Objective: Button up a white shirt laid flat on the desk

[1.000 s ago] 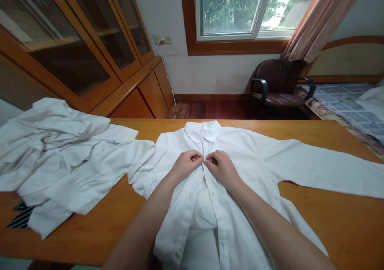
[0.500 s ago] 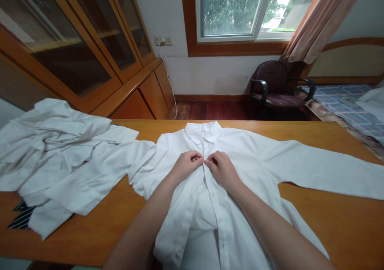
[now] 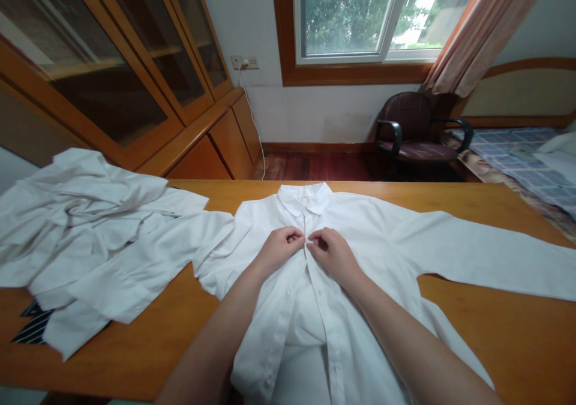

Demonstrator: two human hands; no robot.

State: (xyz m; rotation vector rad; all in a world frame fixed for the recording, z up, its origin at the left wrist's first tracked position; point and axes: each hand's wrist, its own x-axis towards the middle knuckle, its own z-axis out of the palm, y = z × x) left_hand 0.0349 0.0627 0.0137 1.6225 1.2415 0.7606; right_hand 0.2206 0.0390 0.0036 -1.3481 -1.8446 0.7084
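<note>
A white button-up shirt (image 3: 369, 231) lies face up on the wooden table (image 3: 486, 333), its collar at the far side and its lower front parted. My left hand (image 3: 282, 249) pinches the front placket a little below the collar. Facing it, my right hand (image 3: 332, 252) has thumb and forefinger on the other edge of the same placket, the fingertips almost meeting the left ones. Whatever button lies between the fingertips is too small to make out. One sleeve stretches to the right; the other runs left toward a heap of white cloth.
The crumpled white clothes (image 3: 76, 213) cover the table's left end, with a dark striped cloth (image 3: 33, 327) poking out below. Behind the table stand a glass-door cabinet (image 3: 180, 111) on the left and a maroon armchair (image 3: 407, 129) near a bed (image 3: 517, 147).
The right thumb and forefinger have parted slightly at the placket. My left hand and the shirt stay almost where they were.
</note>
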